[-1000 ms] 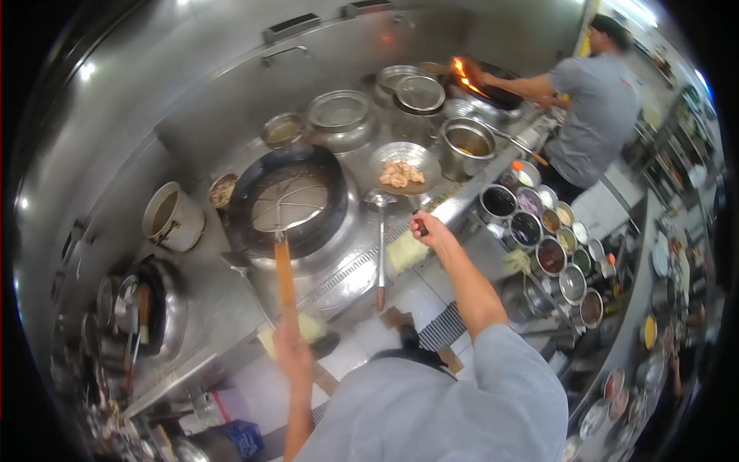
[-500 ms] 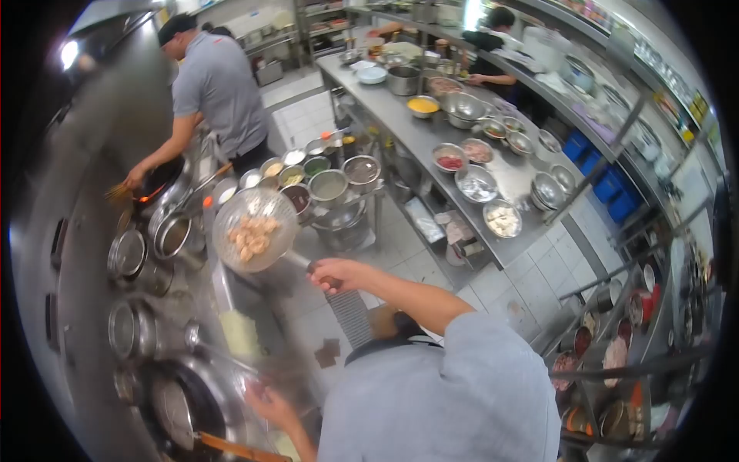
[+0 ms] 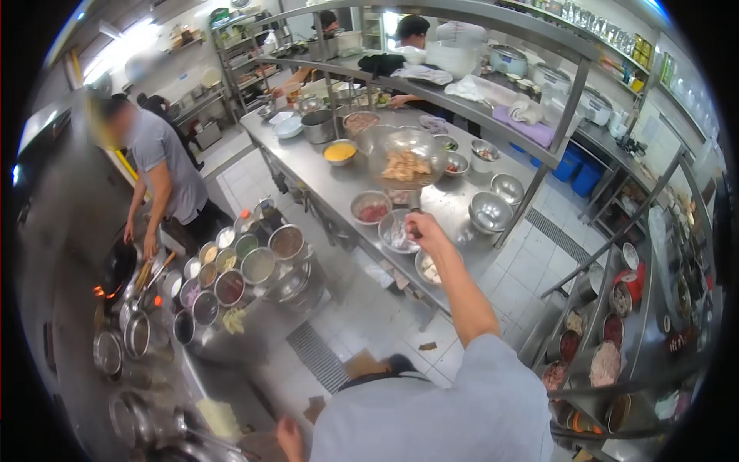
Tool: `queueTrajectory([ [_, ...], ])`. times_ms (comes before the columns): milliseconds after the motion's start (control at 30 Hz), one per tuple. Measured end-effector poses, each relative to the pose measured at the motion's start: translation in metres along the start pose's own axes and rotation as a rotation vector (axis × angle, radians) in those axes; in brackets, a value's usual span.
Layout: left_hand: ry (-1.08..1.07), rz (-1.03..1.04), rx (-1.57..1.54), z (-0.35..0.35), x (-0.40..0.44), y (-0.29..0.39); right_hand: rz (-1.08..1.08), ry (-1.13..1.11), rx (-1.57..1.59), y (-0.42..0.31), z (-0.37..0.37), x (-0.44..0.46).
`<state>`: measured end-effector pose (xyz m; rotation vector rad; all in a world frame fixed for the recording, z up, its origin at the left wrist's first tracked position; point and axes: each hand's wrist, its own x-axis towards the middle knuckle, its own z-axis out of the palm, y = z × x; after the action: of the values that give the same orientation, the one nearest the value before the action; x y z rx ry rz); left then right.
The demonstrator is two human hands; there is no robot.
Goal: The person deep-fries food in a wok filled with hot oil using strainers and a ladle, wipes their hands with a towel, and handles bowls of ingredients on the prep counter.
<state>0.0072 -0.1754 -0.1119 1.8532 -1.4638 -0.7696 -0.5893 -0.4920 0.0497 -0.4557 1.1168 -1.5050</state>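
Note:
My right hand point(image 3: 427, 233) is closed around the handle of a round strainer point(image 3: 377, 158), held out above the steel table. Light brown cooked pieces point(image 3: 406, 165) lie in the strainer. Under and around it are a bowl of red meat point(image 3: 370, 209), a metal bowl point(image 3: 397, 232) with pale contents near my wrist, and a bowl of white pieces point(image 3: 429, 269) partly behind my forearm. Low at the bottom edge is my left hand point(image 3: 289, 439), its fingers partly hidden and blurred. A ladle point(image 3: 185, 421) lies to the left of it, over the stove.
Several seasoning pots point(image 3: 229, 286) stand left of centre. A co-worker point(image 3: 158, 158) leans over a wok point(image 3: 121, 269) with flame beside it. An overhead shelf point(image 3: 462, 104) crosses above the table. Another person point(image 3: 412, 35) is behind it. Ingredient containers point(image 3: 606, 362) line the right side.
My right hand has swung the strainer of cooked pieces from over the stove side to above the table on the right. My left hand has lowered, away from the ladle handle.

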Motion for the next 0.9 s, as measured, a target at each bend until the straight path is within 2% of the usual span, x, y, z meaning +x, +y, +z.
queueTrajectory([
  [67,-0.017,-0.072,0.029,0.017,0.001,-0.003,-0.041,0.113,-0.006,-0.032,-0.049,0.027],
  [200,0.165,-0.191,-0.016,0.012,0.031,0.008,-0.121,0.340,-0.035,-0.092,-0.140,0.088],
  [233,0.192,-0.213,-0.015,0.010,0.038,0.010,-0.168,0.385,0.016,-0.111,-0.139,0.082],
  [300,0.220,-0.261,-0.020,0.007,0.051,0.016,-0.350,0.475,-0.091,-0.128,-0.173,0.111],
  [333,0.238,-0.285,-0.026,0.008,0.056,0.016,-0.343,0.555,-0.149,-0.137,-0.187,0.123],
  [500,0.144,-0.416,-0.033,0.034,0.048,-0.011,-0.347,0.761,-0.284,-0.167,-0.231,0.159],
  [667,-0.142,-0.502,-0.026,0.080,0.010,-0.086,-0.333,0.846,-0.429,-0.183,-0.247,0.172],
  [733,-0.304,-0.345,0.092,0.095,-0.004,-0.109,-0.323,0.922,-0.470,-0.185,-0.261,0.183],
  [800,-0.409,0.199,0.400,0.101,-0.004,-0.124,-0.318,0.989,-0.509,-0.187,-0.263,0.189],
  [833,-0.377,0.498,0.562,0.104,-0.002,-0.130,-0.339,1.023,-0.572,-0.190,-0.258,0.185],
  [867,-0.507,0.118,0.271,0.104,-0.003,-0.125,-0.357,1.058,-0.634,-0.192,-0.253,0.181],
  [900,-0.466,-0.355,-0.197,0.104,-0.005,-0.121,-0.351,1.057,-0.636,-0.194,-0.247,0.177],
])
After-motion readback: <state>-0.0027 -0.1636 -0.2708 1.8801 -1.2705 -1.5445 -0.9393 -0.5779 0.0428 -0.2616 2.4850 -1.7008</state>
